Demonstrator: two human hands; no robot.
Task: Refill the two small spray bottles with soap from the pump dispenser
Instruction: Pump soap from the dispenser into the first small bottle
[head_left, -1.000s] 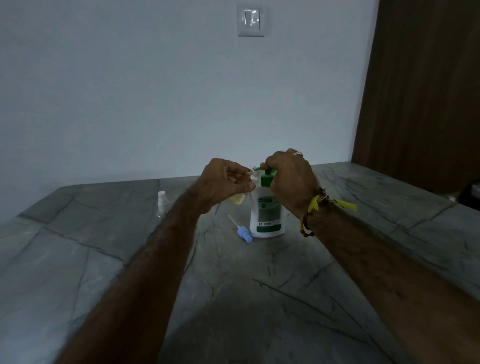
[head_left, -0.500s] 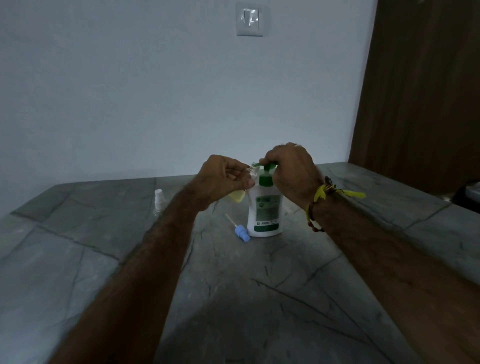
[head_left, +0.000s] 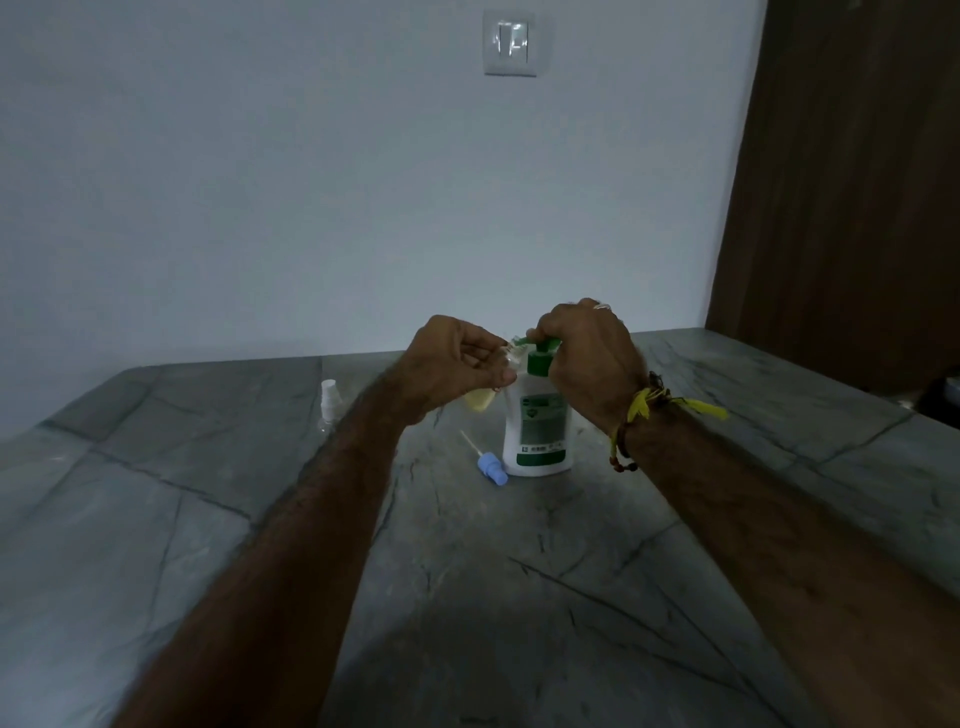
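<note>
A white pump dispenser (head_left: 537, 423) with a green label and green pump head stands upright on the grey stone table (head_left: 519, 597). My right hand (head_left: 592, 358) rests on top of the pump head, fingers closed over it. My left hand (head_left: 457, 364) grips a small clear spray bottle (head_left: 480, 399) holding yellowish soap, its open neck right under the green spout. A blue spray cap (head_left: 491, 467) with its dip tube lies on the table just left of the dispenser. A second small bottle (head_left: 330, 404) with a white cap stands further left, partly behind my left forearm.
A white wall with a light switch (head_left: 510, 42) rises behind the table. A dark wooden door (head_left: 852, 182) fills the right side. A dark object (head_left: 940, 400) sits at the table's far right edge.
The pump head has come up a little under my right hand. My left hand keeps the small bottle at the spout. The camera view has shifted slightly.
</note>
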